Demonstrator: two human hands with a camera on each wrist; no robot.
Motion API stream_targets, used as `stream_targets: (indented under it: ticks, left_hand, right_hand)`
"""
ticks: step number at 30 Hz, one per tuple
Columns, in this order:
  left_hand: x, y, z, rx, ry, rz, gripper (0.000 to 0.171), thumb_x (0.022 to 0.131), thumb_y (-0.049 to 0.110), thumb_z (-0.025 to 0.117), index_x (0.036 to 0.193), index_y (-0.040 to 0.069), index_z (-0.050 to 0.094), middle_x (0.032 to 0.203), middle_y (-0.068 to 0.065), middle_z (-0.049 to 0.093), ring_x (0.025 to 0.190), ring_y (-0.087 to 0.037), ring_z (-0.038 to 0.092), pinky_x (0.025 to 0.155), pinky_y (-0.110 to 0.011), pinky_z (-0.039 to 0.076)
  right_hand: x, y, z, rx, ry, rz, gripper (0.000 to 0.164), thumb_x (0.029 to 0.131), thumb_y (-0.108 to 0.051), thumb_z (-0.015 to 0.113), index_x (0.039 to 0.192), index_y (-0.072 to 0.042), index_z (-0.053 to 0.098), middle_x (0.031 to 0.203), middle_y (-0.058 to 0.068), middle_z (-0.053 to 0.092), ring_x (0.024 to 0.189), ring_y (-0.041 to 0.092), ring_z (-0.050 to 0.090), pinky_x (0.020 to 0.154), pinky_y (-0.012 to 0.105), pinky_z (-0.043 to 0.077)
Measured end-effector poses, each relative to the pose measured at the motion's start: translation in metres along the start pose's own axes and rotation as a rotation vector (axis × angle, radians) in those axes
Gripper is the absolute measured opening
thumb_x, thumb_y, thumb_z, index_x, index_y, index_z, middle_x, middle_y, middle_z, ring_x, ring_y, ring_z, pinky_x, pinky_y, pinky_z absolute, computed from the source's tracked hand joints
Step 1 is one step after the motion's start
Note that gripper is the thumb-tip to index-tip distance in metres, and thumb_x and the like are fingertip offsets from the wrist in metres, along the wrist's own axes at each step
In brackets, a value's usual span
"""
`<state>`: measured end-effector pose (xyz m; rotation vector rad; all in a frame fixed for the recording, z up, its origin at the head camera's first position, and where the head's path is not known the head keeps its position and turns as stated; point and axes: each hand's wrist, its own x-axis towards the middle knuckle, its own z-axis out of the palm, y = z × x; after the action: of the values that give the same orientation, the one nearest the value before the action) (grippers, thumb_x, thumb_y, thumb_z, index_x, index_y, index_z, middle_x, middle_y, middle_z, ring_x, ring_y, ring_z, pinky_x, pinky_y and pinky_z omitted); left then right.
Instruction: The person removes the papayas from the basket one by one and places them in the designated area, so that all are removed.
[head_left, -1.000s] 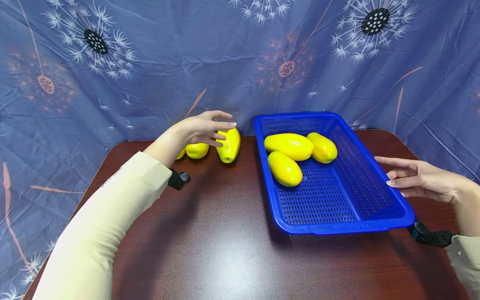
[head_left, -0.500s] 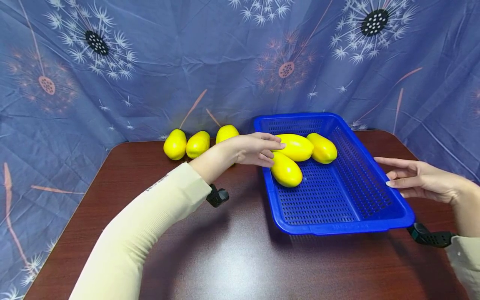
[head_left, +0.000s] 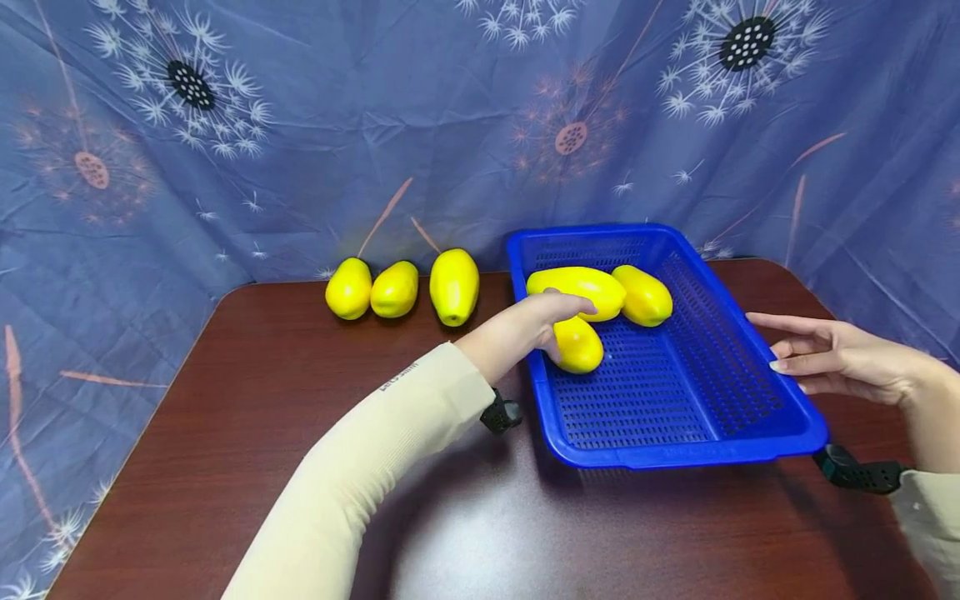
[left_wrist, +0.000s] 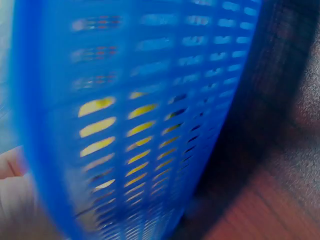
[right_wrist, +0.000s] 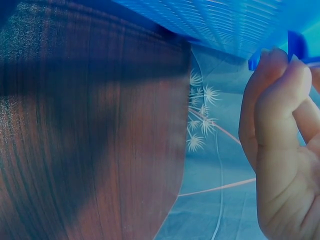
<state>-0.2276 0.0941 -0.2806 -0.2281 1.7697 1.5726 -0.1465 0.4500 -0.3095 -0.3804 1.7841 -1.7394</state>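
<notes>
In the head view a blue perforated plastic basket (head_left: 675, 454) holds three smooth yellow fruits. My left hand (head_left: 525, 321) reaches over its left rim, thumb and fingers curled round the nearest one, a mango (head_left: 581, 350), covering its left end. A longer yellow fruit, papaya-like (head_left: 573, 285), lies just behind, partly overlapped by my fingers, with another mango (head_left: 643, 296) at its right. My right hand (head_left: 855, 358) pinches the right rim, thumb over the top. In the right wrist view its fingers (right_wrist: 282, 107) meet that rim. The basket wall hides most of the left hand in the left wrist view.
Along the back of the brown table (head_left: 300, 433) stand two mangoes, a left mango (head_left: 348, 289) and a right mango (head_left: 395, 289), beside another papaya-like fruit (head_left: 454, 287). A blue dandelion-print cloth (head_left: 420, 108) hangs behind the table.
My left hand has moved right, from above the fruits at the back of the table into the basket and onto the nearest mango. The right hand stays at the rim.
</notes>
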Motion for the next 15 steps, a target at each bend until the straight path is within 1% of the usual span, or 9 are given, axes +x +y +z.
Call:
stream_targets:
  ticks: [2, 4, 7, 8, 10, 13, 15]
  left_hand:
    - [0.003, -0.003, 0.004, 0.084, 0.006, 0.000, 0.073, 0.092, 0.014, 0.059, 0.149, 0.014, 0.014, 0.150, -0.013, 0.013, 0.138, -0.035, 0.016, 0.103, -0.060, 0.023]
    - [0.006, -0.008, 0.007, 0.205, -0.023, 0.018, 0.072, 0.093, 0.014, 0.056, 0.150, 0.015, 0.011, 0.150, -0.013, 0.015, 0.137, -0.035, 0.018, 0.104, -0.060, 0.022]
    - [0.008, -0.014, 0.012, 0.385, -0.075, 0.078, 0.071, 0.095, 0.014, 0.053, 0.151, 0.016, 0.009, 0.151, -0.011, 0.017, 0.137, -0.036, 0.021, 0.104, -0.059, 0.024]
    - [0.009, -0.016, 0.014, 0.423, -0.089, 0.094, 0.069, 0.096, 0.014, 0.052, 0.151, 0.017, 0.010, 0.152, -0.011, 0.018, 0.136, -0.036, 0.022, 0.103, -0.060, 0.025]
    - [0.012, -0.020, 0.016, 0.475, -0.102, 0.117, 0.066, 0.096, 0.015, 0.052, 0.150, 0.018, 0.014, 0.151, -0.010, 0.020, 0.135, -0.037, 0.026, 0.102, -0.060, 0.028]
    - [0.017, -0.024, 0.018, 0.528, -0.122, 0.142, 0.058, 0.097, 0.019, 0.051, 0.148, 0.019, 0.025, 0.149, -0.008, 0.026, 0.133, -0.035, 0.030, 0.098, -0.061, 0.032]
    - [0.020, -0.027, 0.018, 0.554, -0.152, 0.159, 0.051, 0.097, 0.021, 0.051, 0.145, 0.018, 0.033, 0.146, -0.008, 0.032, 0.132, -0.032, 0.033, 0.095, -0.061, 0.035]
  right_hand:
    - [0.000, 0.001, 0.000, -0.011, 0.008, 0.007, 0.065, 0.095, 0.013, 0.033, 0.138, -0.035, 0.041, 0.103, 0.005, 0.064, 0.093, 0.025, 0.065, 0.078, 0.044, 0.052]
    - [0.000, 0.001, -0.001, -0.018, 0.018, 0.011, 0.065, 0.095, 0.012, 0.034, 0.138, -0.035, 0.041, 0.103, 0.006, 0.064, 0.093, 0.025, 0.065, 0.078, 0.045, 0.052]
    - [-0.003, 0.001, -0.001, -0.022, 0.038, 0.012, 0.064, 0.095, 0.012, 0.035, 0.137, -0.035, 0.042, 0.102, 0.007, 0.064, 0.092, 0.026, 0.065, 0.077, 0.045, 0.053]
    - [-0.004, 0.001, -0.001, -0.023, 0.044, 0.012, 0.064, 0.095, 0.012, 0.035, 0.137, -0.036, 0.042, 0.101, 0.007, 0.064, 0.092, 0.026, 0.065, 0.077, 0.045, 0.053]
    - [-0.004, 0.001, -0.001, -0.024, 0.047, 0.015, 0.064, 0.095, 0.012, 0.035, 0.137, -0.036, 0.042, 0.102, 0.007, 0.064, 0.092, 0.026, 0.065, 0.077, 0.045, 0.053]
    - [-0.003, 0.000, 0.000, -0.029, 0.045, 0.020, 0.063, 0.095, 0.011, 0.035, 0.136, -0.036, 0.042, 0.103, 0.008, 0.064, 0.092, 0.027, 0.065, 0.078, 0.045, 0.052]
    - [-0.002, 0.000, 0.000, -0.031, 0.040, 0.018, 0.063, 0.095, 0.011, 0.035, 0.137, -0.036, 0.042, 0.103, 0.008, 0.064, 0.093, 0.027, 0.065, 0.079, 0.046, 0.052]
